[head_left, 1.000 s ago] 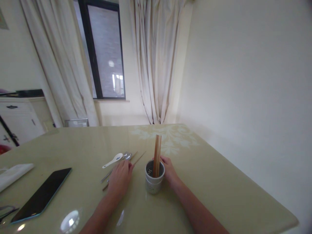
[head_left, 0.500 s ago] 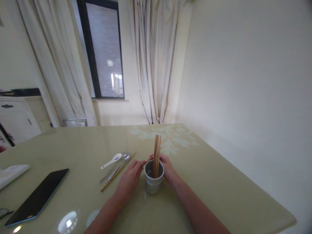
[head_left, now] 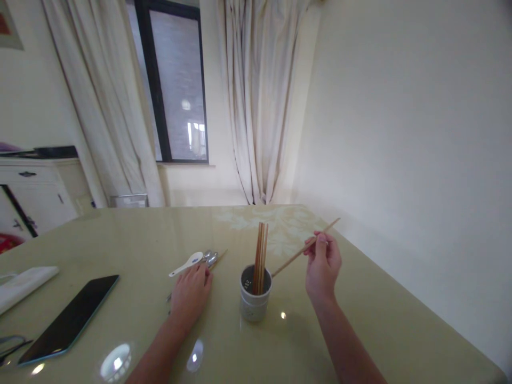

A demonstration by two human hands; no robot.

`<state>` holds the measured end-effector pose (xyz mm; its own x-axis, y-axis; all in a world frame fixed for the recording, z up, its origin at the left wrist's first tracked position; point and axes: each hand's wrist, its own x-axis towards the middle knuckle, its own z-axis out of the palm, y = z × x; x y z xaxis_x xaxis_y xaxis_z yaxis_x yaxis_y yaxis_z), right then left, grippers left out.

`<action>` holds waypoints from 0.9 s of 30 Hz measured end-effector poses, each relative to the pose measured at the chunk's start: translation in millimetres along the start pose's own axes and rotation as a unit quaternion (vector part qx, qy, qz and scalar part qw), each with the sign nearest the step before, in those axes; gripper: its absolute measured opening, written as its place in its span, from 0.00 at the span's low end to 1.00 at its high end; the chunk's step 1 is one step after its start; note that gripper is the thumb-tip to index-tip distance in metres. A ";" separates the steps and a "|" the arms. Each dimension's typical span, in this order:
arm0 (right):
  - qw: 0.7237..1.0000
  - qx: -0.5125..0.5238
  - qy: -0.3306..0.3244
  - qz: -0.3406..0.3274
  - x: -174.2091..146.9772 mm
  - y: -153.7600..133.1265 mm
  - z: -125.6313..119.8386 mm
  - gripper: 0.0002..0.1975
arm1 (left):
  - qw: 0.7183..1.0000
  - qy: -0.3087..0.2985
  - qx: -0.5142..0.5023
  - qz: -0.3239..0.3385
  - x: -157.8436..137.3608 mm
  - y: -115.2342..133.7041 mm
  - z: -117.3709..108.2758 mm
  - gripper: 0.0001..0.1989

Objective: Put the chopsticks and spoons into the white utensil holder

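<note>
My right hand (head_left: pixel 323 261) pinches a wooden chopstick (head_left: pixel 294 258), held slanting up to the right, its lower end close behind the cup's rim. Left of it a grey-white cup (head_left: pixel 255 309) stands upright on the table, holding several wooden chopsticks (head_left: pixel 261 256). My left hand (head_left: pixel 191 292) lies palm down, fingers stretched over the utensils left of the cup. A white ceramic spoon (head_left: pixel 187 263) and the bowls of two metal spoons (head_left: pixel 212 258) show beyond its fingers. Another chopstick (head_left: pixel 221 256) sticks out from under that hand; their handles are mostly hidden.
A black tablet (head_left: pixel 72 320) lies on the table (head_left: pixel 140 240) at the left, near a white object (head_left: pixel 28 285) and dark-framed glasses (head_left: pixel 12 344). A wall (head_left: pixel 420 160) runs along the right side. A white cabinet (head_left: pixel 44 186) stands at the back left.
My right hand has moved right, away from the cup, with a chopstick in it. My left hand has left the cup and gone left onto the spoons. The view has shifted slightly.
</note>
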<state>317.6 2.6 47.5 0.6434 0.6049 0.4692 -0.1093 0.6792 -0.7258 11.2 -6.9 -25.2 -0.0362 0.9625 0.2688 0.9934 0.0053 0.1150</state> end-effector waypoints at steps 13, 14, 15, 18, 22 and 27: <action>0.955 -0.137 -0.244 0.098 -43.3 16.7 17.2 0.22 | 0.999 -0.032 -0.003 -0.026 0.8 -10.4 -1.7 0.10; 0.952 -0.143 -0.252 0.097 -44.2 17.6 17.4 0.22 | 0.999 -0.035 -0.016 -0.021 1.2 -10.7 -0.7 0.09; 0.950 -0.148 -0.258 0.097 -44.9 18.1 17.6 0.23 | 0.999 -0.040 -0.033 -0.016 1.7 -11.0 0.9 0.09; 0.945 -0.163 -0.267 0.098 -46.9 18.5 17.5 0.24 | 0.995 -0.059 -0.085 -0.012 3.7 -12.2 7.5 0.08; 0.939 -0.183 -0.276 0.093 -48.2 20.1 16.9 0.24 | 0.988 -0.069 -0.131 -0.039 5.0 -13.9 16.0 0.08; 0.944 -0.160 -0.248 0.145 -45.5 38.4 15.9 0.31 | 0.979 -0.009 -0.200 -0.023 3.4 -5.4 21.3 0.12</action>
<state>272.0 7.8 6.3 0.1785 0.9202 0.3483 0.0595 0.3433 -0.9373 8.1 2.2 -45.3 -0.0753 0.9682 0.2386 0.8679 -0.0542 0.4938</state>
